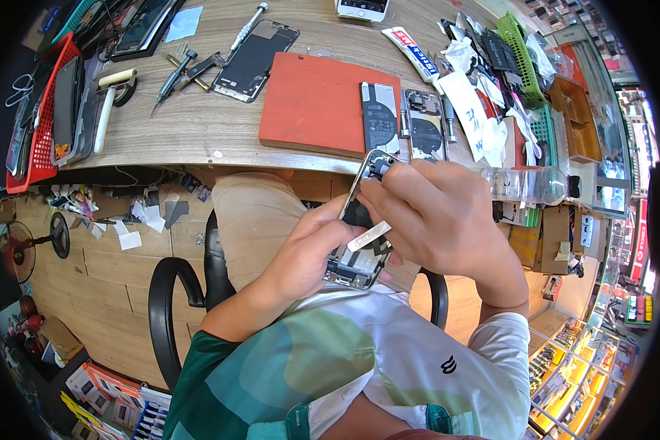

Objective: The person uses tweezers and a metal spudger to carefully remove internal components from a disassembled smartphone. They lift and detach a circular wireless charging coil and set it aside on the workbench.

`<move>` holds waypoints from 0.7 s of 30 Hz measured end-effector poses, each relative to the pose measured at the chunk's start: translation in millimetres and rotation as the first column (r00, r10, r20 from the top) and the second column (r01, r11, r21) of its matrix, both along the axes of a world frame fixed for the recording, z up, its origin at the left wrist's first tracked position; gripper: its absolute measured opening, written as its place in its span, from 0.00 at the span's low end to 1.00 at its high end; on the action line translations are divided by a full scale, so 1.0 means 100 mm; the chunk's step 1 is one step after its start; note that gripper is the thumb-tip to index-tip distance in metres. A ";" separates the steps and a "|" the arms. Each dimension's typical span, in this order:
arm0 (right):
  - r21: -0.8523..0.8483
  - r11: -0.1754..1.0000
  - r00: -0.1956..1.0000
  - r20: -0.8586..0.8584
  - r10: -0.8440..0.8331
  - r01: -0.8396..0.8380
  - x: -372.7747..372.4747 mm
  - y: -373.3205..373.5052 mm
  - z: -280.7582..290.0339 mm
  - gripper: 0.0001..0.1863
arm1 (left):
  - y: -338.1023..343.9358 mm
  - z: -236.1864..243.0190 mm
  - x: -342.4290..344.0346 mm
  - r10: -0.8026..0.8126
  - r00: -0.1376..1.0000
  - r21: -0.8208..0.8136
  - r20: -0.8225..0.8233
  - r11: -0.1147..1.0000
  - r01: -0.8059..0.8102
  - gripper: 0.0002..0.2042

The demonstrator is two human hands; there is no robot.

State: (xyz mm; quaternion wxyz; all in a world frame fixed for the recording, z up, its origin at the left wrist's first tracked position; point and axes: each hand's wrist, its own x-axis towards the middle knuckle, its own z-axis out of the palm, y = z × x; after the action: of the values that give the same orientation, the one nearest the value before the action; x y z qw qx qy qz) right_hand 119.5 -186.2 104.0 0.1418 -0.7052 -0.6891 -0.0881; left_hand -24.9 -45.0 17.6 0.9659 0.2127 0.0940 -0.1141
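An opened phone body [359,220], its dark innards exposed inside a silvery frame, was held tilted above the lap, near of the table edge. A small whitish strip [368,236] lay across its middle, between the fingers.

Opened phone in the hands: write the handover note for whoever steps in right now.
Left hand: grips the opened phone from below, over the lap.
Right hand: fingers pinch at the phone's upper end; a white strip lies across its insides.
On the table: red mat with two phone parts, screwdrivers, a loose screen.
Done: phone is open.
Left: cannot tell.
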 end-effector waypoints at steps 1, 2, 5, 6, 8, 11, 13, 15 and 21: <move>0.007 1.000 1.000 -0.010 -0.001 0.001 0.01 0.01 -0.01 0.16 | 0.00 0.00 0.00 0.004 1.000 0.006 0.004 1.000 -0.004 0.19; 0.008 1.000 1.000 -0.019 -0.003 0.003 0.02 0.02 -0.01 0.15 | 0.00 -0.01 0.00 0.007 1.000 0.012 0.008 1.000 -0.007 0.19; 0.007 0.999 0.997 -0.068 -0.045 0.046 0.01 0.04 -0.02 0.13 | -0.01 -0.02 -0.01 0.010 1.000 0.006 0.023 1.000 -0.010 0.19; 0.005 0.998 0.994 -0.088 -0.066 0.066 0.01 0.05 -0.02 0.12 | -0.01 -0.02 0.00 0.009 1.000 0.029 0.024 1.000 -0.010 0.19; -0.023 0.994 0.984 -0.144 -0.105 0.102 0.02 0.06 -0.02 0.12 | 0.00 -0.02 0.00 0.009 1.000 0.075 0.026 0.997 -0.011 0.19; -0.039 0.986 0.968 -0.187 -0.168 0.164 0.00 0.09 -0.01 0.12 | 0.01 0.06 0.01 0.007 1.000 0.090 -0.016 0.996 -0.006 0.20; -0.041 0.981 0.959 -0.204 -0.195 0.191 -0.02 0.10 -0.01 0.12 | 0.02 0.04 0.01 0.002 1.000 0.064 -0.018 0.998 -0.001 0.20; -0.045 0.978 0.952 -0.224 -0.207 0.202 -0.03 0.11 -0.02 0.12 | 0.02 0.03 0.00 0.001 1.000 0.053 -0.017 0.999 0.000 0.21; -0.050 0.984 0.966 -0.192 -0.175 0.168 -0.02 0.10 -0.05 0.11 | 0.02 0.01 0.00 0.004 1.000 0.076 -0.007 0.997 -0.003 0.20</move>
State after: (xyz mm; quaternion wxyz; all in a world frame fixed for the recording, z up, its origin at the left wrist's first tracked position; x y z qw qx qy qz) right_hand 117.3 -176.6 99.2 0.1892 -0.7697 -0.6095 -0.0189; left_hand -25.4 -42.8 19.1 0.9569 0.2487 0.1021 -0.1096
